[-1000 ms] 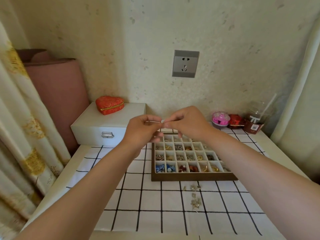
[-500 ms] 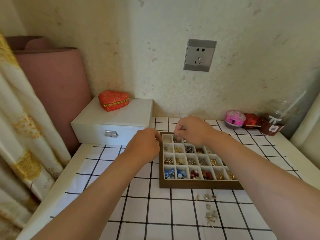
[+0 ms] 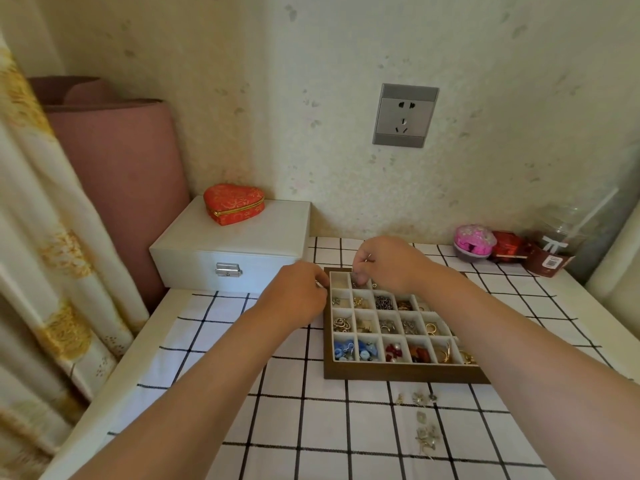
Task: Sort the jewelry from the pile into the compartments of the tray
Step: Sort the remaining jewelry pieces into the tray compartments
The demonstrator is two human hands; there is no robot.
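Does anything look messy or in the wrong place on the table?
Only the small pile of jewelry, lying loose on the checked cloth in front of the tray instead of in its compartments. Nothing looks spilled or broken.

The tray (image 3: 398,371), a brown wooden frame gridded into white compartments, lies flat with its far-left corner under the right hand (image 3: 384,263) and just right of the left hand (image 3: 298,296). Its cells hold silver, gold, blue and red pieces. The right hand pinches a thin silvery piece (image 3: 369,258). The pile (image 3: 424,427), small scattered silvery bits, lies well nearer the person than both hands.
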